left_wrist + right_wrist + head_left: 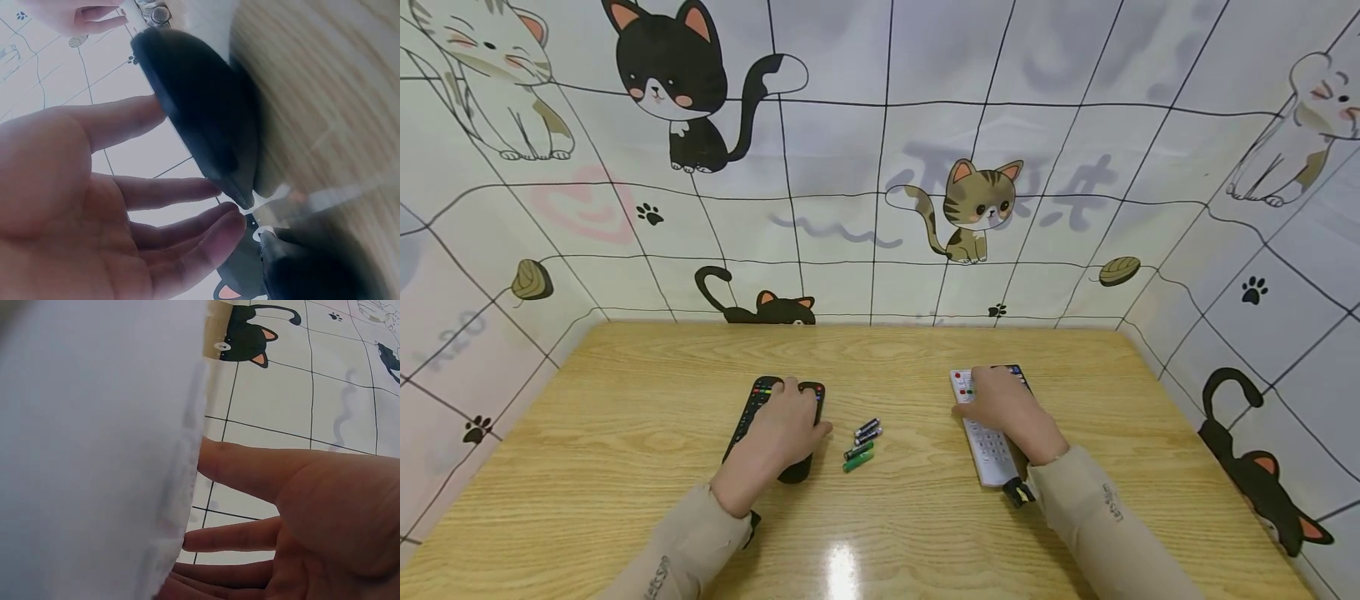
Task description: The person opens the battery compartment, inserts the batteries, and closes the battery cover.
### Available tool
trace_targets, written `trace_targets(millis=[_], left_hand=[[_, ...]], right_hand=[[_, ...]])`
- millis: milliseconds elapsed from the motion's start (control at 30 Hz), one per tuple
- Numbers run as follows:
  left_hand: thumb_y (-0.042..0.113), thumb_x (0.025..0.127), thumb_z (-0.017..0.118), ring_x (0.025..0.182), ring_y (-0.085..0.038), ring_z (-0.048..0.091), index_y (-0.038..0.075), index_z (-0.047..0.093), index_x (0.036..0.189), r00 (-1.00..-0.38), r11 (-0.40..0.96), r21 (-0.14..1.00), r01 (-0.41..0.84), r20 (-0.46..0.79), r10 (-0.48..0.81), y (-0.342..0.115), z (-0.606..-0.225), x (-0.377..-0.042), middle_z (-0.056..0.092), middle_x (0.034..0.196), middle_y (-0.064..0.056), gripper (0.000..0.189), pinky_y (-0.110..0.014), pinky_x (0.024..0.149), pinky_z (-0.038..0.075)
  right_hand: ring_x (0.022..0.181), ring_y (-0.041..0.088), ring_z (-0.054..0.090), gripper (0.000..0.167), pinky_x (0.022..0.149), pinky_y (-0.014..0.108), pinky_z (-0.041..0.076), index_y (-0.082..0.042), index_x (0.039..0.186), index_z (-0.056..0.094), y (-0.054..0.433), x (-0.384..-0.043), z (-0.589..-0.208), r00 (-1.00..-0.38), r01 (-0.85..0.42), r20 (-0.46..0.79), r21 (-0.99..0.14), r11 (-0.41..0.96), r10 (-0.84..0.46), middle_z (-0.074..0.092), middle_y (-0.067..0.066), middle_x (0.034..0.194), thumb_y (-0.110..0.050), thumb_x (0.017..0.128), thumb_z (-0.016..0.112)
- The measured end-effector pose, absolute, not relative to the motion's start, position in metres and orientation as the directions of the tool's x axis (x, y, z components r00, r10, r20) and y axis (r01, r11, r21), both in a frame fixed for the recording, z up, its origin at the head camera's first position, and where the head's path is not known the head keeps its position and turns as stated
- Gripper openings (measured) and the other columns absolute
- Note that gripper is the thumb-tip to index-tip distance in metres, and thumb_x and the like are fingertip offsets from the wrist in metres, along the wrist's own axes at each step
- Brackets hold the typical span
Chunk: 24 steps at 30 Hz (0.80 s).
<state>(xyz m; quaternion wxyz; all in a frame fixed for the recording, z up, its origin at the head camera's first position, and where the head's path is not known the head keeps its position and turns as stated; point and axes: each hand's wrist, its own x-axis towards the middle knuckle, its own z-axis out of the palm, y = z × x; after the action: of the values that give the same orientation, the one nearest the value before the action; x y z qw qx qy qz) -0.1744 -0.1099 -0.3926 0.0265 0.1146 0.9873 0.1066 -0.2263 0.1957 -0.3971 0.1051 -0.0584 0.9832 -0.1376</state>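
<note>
Head: left hand [786,425] pinches a black remote [797,469], right hand [1003,402] grips the white remote [989,450], both on table [910,517], a sideways sweep could scatter batteries [859,451]; left wrist: fingertip-only edge hold might slip; right wrist: thumb on edge, hold's firmness can't tell.

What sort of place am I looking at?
Possibly a recording booth or tabletop work area, to judge by the cat-print sheeting enclosing a wood-grain table on its far, left and right sides, with batteries set out between black remotes and a white remote.
</note>
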Motion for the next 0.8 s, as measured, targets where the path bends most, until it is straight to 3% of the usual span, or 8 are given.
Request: trace_targets(millis=[233, 467, 600, 700, 800], left_hand=[[0.029, 0.094, 0.077, 0.123, -0.053, 0.051, -0.015, 0.064, 0.117, -0.975, 0.954, 0.223, 0.201, -0.047, 0.217, -0.111, -0.397, -0.179, 0.051, 0.129, -0.039, 0.051, -0.057, 0.078, 0.058], [0.028, 0.093, 0.079, 0.114, -0.053, 0.057, -0.016, 0.059, 0.126, -0.976, 0.956, 0.214, 0.201, -0.038, 0.213, -0.112, -0.400, -0.182, 0.054, 0.121, -0.040, 0.059, -0.056, 0.077, 0.058], [0.029, 0.092, 0.080, 0.095, -0.047, 0.066, -0.017, 0.058, 0.128, -0.976, 0.953, 0.226, 0.203, -0.030, 0.215, -0.112, -0.402, -0.184, 0.057, 0.116, -0.038, 0.063, -0.049, 0.068, 0.059], [0.028, 0.091, 0.081, 0.085, -0.044, 0.068, -0.018, 0.057, 0.128, -0.976, 0.950, 0.239, 0.201, -0.029, 0.214, -0.112, -0.402, -0.185, 0.058, 0.113, -0.037, 0.064, -0.045, 0.062, 0.059], [0.024, 0.091, 0.081, 0.080, -0.040, 0.068, -0.017, 0.057, 0.126, -0.977, 0.947, 0.254, 0.196, -0.029, 0.210, -0.112, -0.402, -0.186, 0.060, 0.109, -0.035, 0.059, -0.043, 0.057, 0.057]], right_hand=[[0.068, 0.021, 0.058, 0.056, 0.059, 0.033, 0.050, 0.009, 0.123, 0.060, 0.196, -0.219, -0.388, -0.974, -0.079, -0.183, -0.291, 0.953, -0.136, 0.064, 0.015, 0.091, -0.036, 0.093, 0.077], [0.089, 0.027, 0.065, 0.056, 0.080, 0.048, 0.055, 0.008, 0.135, 0.058, 0.195, -0.209, -0.374, -0.978, -0.162, -0.073, -0.317, 0.935, -0.194, 0.068, 0.025, 0.117, -0.033, 0.099, 0.070], [0.084, 0.023, 0.066, 0.053, 0.079, 0.048, 0.055, 0.007, 0.134, 0.059, 0.192, -0.204, -0.367, -0.971, -0.207, -0.046, -0.342, 0.917, -0.236, 0.070, 0.022, 0.115, -0.032, 0.099, 0.070], [0.072, 0.018, 0.064, 0.049, 0.075, 0.044, 0.055, 0.006, 0.131, 0.061, 0.189, -0.200, -0.364, -0.962, -0.235, -0.043, -0.362, 0.902, -0.268, 0.072, 0.016, 0.102, -0.030, 0.099, 0.070], [0.072, 0.016, 0.064, 0.047, 0.075, 0.043, 0.055, 0.006, 0.128, 0.062, 0.186, -0.195, -0.362, -0.957, -0.255, -0.032, -0.376, 0.891, -0.287, 0.072, 0.012, 0.096, -0.029, 0.099, 0.070]])
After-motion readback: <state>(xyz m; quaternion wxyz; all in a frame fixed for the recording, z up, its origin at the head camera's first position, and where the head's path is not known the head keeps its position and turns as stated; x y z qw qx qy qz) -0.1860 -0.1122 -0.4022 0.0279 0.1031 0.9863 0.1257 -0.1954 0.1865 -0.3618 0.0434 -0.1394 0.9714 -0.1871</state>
